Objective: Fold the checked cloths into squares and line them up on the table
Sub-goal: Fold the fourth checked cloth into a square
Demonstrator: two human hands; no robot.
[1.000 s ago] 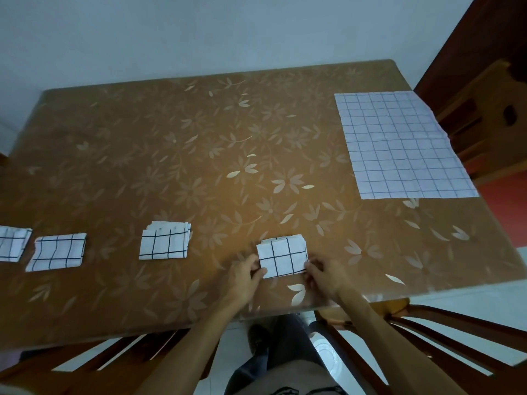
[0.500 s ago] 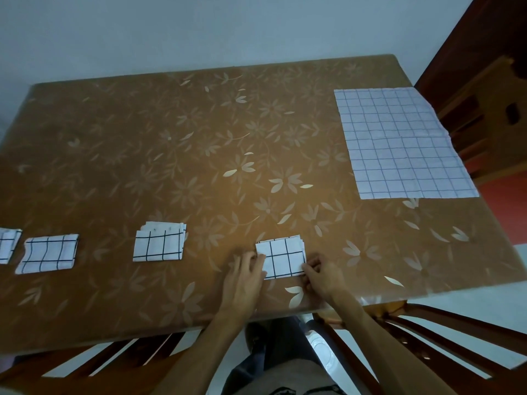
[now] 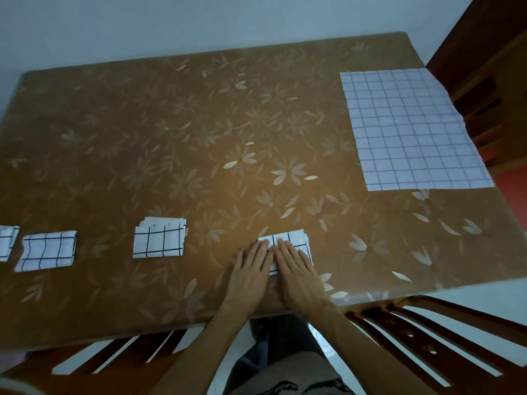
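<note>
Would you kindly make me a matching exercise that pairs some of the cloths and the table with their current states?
Things:
1. far-right cloth
2. cloth nearest the person
3. leftmost cloth
4. table

States:
a. folded, cut off by the picture edge
b. brown with a flower pattern
c. spread out, not folded
d. folded, pressed flat under the left hand and the right hand

Pairs: 1-c, 2-d, 3-a, 4-b

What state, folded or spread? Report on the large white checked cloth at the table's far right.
Spread: the large white checked cloth lies flat and open, many grid squares showing.
</note>
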